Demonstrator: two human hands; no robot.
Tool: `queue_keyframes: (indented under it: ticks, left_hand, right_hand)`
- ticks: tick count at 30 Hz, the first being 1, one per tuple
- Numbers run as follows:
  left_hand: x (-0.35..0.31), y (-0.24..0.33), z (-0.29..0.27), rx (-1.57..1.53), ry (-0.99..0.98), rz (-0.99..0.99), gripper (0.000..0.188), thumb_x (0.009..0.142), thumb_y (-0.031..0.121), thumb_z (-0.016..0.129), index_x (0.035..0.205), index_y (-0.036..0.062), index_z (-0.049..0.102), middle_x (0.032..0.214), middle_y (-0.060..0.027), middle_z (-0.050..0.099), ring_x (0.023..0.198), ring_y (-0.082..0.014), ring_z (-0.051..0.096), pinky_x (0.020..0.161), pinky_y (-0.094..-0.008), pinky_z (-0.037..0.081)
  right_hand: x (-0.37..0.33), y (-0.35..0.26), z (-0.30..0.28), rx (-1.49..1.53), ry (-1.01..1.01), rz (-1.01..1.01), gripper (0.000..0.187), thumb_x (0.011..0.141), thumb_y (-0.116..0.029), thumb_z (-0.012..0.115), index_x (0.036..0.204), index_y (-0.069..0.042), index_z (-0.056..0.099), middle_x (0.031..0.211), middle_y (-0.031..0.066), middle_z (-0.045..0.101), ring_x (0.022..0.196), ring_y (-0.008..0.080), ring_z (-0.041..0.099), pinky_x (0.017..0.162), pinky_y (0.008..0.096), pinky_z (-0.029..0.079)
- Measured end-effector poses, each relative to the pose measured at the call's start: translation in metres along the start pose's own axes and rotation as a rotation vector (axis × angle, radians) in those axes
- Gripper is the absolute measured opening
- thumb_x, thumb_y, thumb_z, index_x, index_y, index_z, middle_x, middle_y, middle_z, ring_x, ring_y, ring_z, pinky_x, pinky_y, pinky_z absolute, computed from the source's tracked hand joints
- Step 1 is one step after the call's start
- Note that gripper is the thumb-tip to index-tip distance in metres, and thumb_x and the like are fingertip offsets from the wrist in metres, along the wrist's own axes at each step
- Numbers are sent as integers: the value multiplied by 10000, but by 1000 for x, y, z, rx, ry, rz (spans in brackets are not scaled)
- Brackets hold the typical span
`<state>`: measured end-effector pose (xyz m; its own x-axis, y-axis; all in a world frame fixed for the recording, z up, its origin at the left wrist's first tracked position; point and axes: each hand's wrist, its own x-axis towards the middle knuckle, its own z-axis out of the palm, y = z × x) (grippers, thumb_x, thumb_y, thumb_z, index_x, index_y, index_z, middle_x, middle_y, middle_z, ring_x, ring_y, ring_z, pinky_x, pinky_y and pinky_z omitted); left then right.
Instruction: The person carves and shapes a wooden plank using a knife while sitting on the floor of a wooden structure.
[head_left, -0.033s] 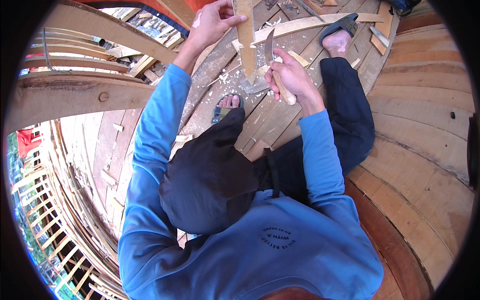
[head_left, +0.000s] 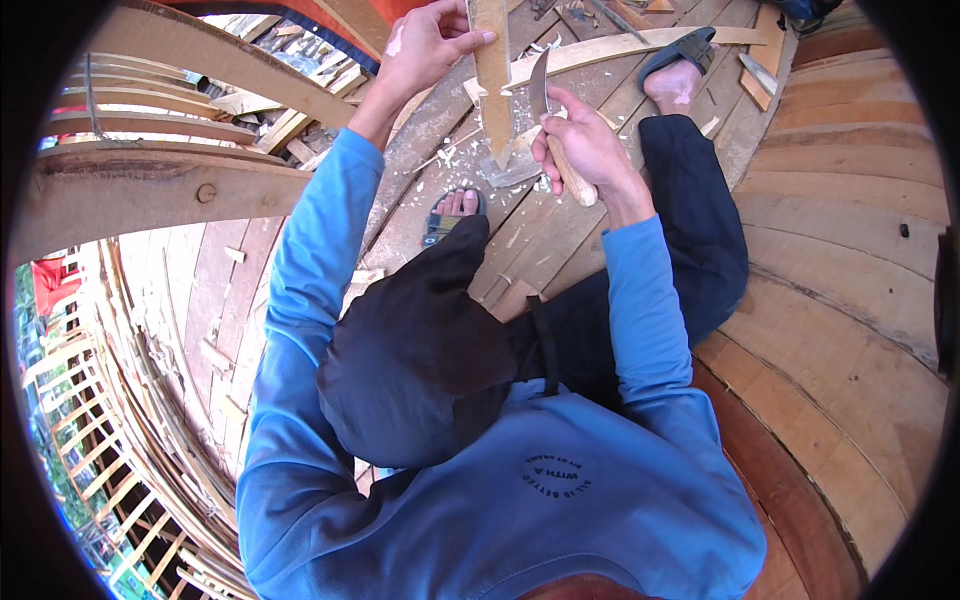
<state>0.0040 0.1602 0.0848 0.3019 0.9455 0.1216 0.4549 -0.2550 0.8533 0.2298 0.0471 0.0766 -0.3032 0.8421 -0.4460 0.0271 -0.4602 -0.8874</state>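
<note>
My left hand (head_left: pixel 428 45) grips a narrow wooden strip (head_left: pixel 493 85) near its upper part, thumb across its face. The strip stands upright, its pointed lower end at a pale flat block (head_left: pixel 512 172) on the planks. In my right hand (head_left: pixel 592 150) is a knife (head_left: pixel 572 172) with a light wooden handle. Its curved blade points up and away, just right of the strip and apart from it. Pale wood shavings (head_left: pixel 450 158) lie scattered on the floor around the strip's tip.
A long curved wooden strip (head_left: pixel 620 47) lies across the floor behind the knife. Curved hull-like planking (head_left: pixel 840 200) rises on the right. Thick timber ribs (head_left: pixel 170 190) cross the left side. My sandalled feet rest either side of the work, the left foot (head_left: pixel 458 205) nearer.
My right hand with the knife has shifted very slightly right and toward me. The left hand and the wooden strip hold almost the same place.
</note>
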Motion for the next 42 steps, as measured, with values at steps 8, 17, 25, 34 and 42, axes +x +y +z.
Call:
queue_keyframes:
  ticks: [8,17,25,34,42]
  left_hand:
    - [-7,3,9,-34,16,31,310,933,211,736,1159,4,690,987,-59,755,914,-112,704,841,-266,551]
    - [-10,-6,14,-35,48,50,331,911,237,770,1129,-2,701,976,-53,759,907,-107,706,845,-259,552]
    - [-11,-2,16,-59,33,4,333,908,257,774,1126,13,711,954,-51,761,891,-103,703,826,-267,545]
    - [-9,-5,21,-78,23,3,323,913,265,768,1118,21,716,959,-54,760,901,-116,707,839,-278,547]
    - [-11,-17,39,-300,40,-20,338,974,248,698,1251,60,650,990,-46,745,926,-100,686,844,-261,546]
  right_hand:
    - [-8,-91,-4,-402,5,-188,617,997,-119,420,1568,-15,213,773,135,655,466,138,549,380,306,448]
    - [-15,-104,3,-483,-19,-151,625,994,-132,443,1557,14,214,788,135,666,478,144,556,400,311,468]
    - [-12,-100,0,-393,-29,-141,627,997,-139,453,1555,13,211,778,129,657,482,143,556,388,307,468]
    - [-12,-98,-8,-387,-54,-150,657,965,-111,463,1547,46,203,795,163,687,503,152,581,393,321,482]
    - [-13,-95,-7,-387,-61,-185,618,977,-130,467,1532,38,252,791,154,683,504,154,585,395,322,487]
